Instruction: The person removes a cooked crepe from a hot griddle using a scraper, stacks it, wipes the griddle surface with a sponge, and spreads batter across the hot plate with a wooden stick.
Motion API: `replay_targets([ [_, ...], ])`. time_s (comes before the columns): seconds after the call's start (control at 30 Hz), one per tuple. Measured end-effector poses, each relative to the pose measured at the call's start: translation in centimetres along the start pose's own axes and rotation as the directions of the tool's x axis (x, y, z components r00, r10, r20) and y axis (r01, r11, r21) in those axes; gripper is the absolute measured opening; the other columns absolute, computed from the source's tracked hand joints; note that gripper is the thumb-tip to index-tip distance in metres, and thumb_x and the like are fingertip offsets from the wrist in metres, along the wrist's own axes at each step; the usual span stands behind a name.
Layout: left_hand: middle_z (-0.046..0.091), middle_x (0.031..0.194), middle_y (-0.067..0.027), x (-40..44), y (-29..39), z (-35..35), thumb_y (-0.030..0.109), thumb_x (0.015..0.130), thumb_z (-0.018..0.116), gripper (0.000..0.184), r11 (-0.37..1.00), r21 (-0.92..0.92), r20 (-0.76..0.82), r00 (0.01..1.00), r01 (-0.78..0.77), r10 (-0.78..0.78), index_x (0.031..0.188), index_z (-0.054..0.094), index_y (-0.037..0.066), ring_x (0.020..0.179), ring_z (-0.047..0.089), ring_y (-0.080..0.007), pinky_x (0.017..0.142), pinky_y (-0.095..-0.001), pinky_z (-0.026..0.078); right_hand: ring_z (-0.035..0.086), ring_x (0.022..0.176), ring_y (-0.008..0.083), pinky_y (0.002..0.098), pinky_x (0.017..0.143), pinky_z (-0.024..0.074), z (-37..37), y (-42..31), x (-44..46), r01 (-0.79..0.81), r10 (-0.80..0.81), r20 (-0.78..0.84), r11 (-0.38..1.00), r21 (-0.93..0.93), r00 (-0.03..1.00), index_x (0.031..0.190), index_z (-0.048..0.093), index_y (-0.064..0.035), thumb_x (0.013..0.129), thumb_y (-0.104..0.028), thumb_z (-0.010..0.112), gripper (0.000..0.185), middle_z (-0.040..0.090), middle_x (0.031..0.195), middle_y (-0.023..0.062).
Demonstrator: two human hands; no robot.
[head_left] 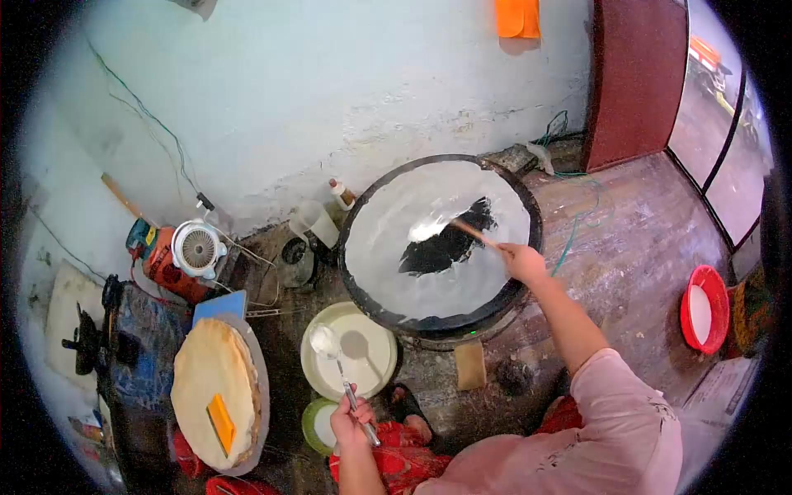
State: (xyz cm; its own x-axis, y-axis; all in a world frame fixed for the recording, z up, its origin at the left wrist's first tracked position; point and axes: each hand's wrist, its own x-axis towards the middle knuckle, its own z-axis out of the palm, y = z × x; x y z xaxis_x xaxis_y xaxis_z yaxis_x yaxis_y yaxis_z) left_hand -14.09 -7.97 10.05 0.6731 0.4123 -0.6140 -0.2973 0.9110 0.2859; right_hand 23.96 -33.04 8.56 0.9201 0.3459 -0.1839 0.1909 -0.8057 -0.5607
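My left hand (pixel 352 419) is closed around the handle of a metal ladle (pixel 324 340). The ladle's bowl, coated in white batter, hangs over a wide basin (pixel 307 363) of pale batter. In my right hand (pixel 525 264) is the wooden handle of a batter spreader (pixel 477 233), reaching over a large round griddle (pixel 355 285). White batter (pixel 379 239) covers most of the griddle, and a dark bare patch (pixel 441 252) shows in its middle. The spreader's far end is blurred, among the batter.
Left of the basin lies a stack of thin round flatbreads (pixel 202 355) with an orange-yellow scraper (pixel 221 422) on top. A green bowl (pixel 312 425) sits near my left hand. A blower (pixel 198 247), a squeeze bottle (pixel 341 195) and a red basin (pixel 686 318) stand around.
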Motion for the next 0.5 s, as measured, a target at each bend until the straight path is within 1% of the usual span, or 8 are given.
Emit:
replay_targets([
  [0.07, 0.046, 0.071, -0.0068, -0.1, -0.2, 0.1, 0.02, 0.094, 0.037, 0.026, 1.0, -0.022, -0.033, 0.999, -0.005, 0.004, 0.107, 0.053, 0.004, 0.051, 0.04, -0.012, 0.041, -0.0227, 0.034, 0.059, 0.095, 0.03, 0.0408, 0.082, 0.0469, 2.9, 1.9, 1.7, -0.113, 0.128, -0.116, 0.986, 0.125, 0.985, 0.114, 0.059, -0.0255, 0.088, -0.036, 0.043, 0.032, 0.062, 0.104, 0.0106],
  [0.1, 0.046, 0.07, -0.0068, -0.1, -0.2, 0.0, 0.02, 0.094, 0.037, 0.026, 1.0, 0.012, -0.022, 1.0, -0.013, 0.013, 0.107, 0.053, 0.004, 0.051, 0.039, -0.0121, 0.04, -0.0226, 0.034, 0.059, 0.096, 0.031, 0.0405, 0.083, 0.0466, 4.5, 1.6, 1.9, 0.064, -0.035, -0.179, 0.985, 0.162, 0.983, 0.114, 0.058, -0.0243, 0.089, -0.035, 0.042, 0.032, 0.062, 0.104, 0.0126],
  [0.13, 0.046, 0.07, -0.0067, -0.1, -0.2, -0.1, 0.02, 0.094, 0.037, 0.026, 0.999, 0.046, -0.013, 1.0, -0.021, 0.022, 0.107, 0.052, 0.004, 0.051, 0.039, -0.0123, 0.04, -0.0226, 0.034, 0.06, 0.089, 0.0338, 0.0386, 0.08, 0.0473, 5.9, 1.6, 1.7, 0.156, -0.137, -0.169, 0.983, 0.101, 0.976, 0.108, 0.063, -0.0208, 0.086, -0.029, 0.047, 0.028, 0.063, 0.095, 0.018],
  [0.23, 0.046, 0.071, -0.0065, -0.3, -0.3, 0.2, 0.02, 0.094, 0.036, 0.026, 1.0, 0.027, -0.005, 1.0, -0.008, 0.008, 0.109, 0.051, 0.005, 0.051, 0.039, -0.0122, 0.041, -0.0223, 0.034, 0.061, 0.087, 0.0324, 0.0373, 0.077, 0.0485, 4.1, -0.8, -0.7, 0.188, -0.184, -0.08, 0.981, 0.053, 0.98, 0.107, 0.063, -0.0212, 0.086, -0.029, 0.048, 0.027, 0.063, 0.094, 0.0163],
  [0.3, 0.046, 0.072, -0.0068, -0.6, -0.1, 0.2, 0.019, 0.094, 0.036, 0.026, 0.998, 0.068, 0.01, 1.0, -0.015, 0.015, 0.11, 0.051, 0.005, 0.053, 0.039, -0.012, 0.043, -0.0224, 0.034, 0.062, 0.084, 0.0305, 0.0359, 0.075, 0.0495, 1.4, -1.3, -1.5, 0.13, -0.134, 0.087, 0.99, 0.054, 0.987, 0.107, 0.063, -0.0215, 0.085, -0.029, 0.05, 0.027, 0.064, 0.092, 0.013],
  [0.33, 0.046, 0.072, -0.0068, -0.6, -0.1, 0.1, 0.019, 0.094, 0.036, 0.026, 0.998, 0.06, 0.011, 1.0, -0.02, 0.019, 0.11, 0.051, 0.005, 0.053, 0.039, -0.012, 0.043, -0.0224, 0.034, 0.063, 0.081, 0.0282, 0.0353, 0.072, 0.0501, 1.0, -0.8, -1.6, 0.147, -0.147, -0.005, 0.989, 0.021, 0.989, 0.107, 0.063, -0.0212, 0.084, -0.029, 0.052, 0.027, 0.065, 0.09, 0.0114],
  [0.4, 0.046, 0.072, -0.0069, -0.3, -0.2, -0.4, 0.02, 0.094, 0.036, 0.026, 0.999, 0.043, 0.016, 1.0, -0.014, 0.014, 0.11, 0.051, 0.006, 0.052, 0.039, -0.012, 0.044, -0.0226, 0.035, 0.064, 0.082, 0.0273, 0.0346, 0.073, 0.0499, 3.6, 0.9, 0.1, 0.098, -0.076, -0.195, 0.99, 0.103, 0.978, 0.107, 0.064, -0.0201, 0.084, -0.031, 0.054, 0.028, 0.065, 0.088, 0.0141],
  [0.5, 0.046, 0.072, -0.0069, -0.4, -0.1, -0.5, 0.022, 0.094, 0.039, 0.025, 0.998, 0.055, 0.033, 0.999, -0.027, 0.026, 0.111, 0.051, 0.008, 0.053, 0.039, -0.0124, 0.044, -0.0235, 0.036, 0.063, 0.089, 0.0277, 0.0354, 0.079, 0.0485, 6.5, 1.1, 1.1, 0.144, -0.127, -0.112, 0.977, 0.159, 0.986, 0.109, 0.062, -0.0189, 0.082, -0.035, 0.056, 0.032, 0.064, 0.092, 0.0162],
])
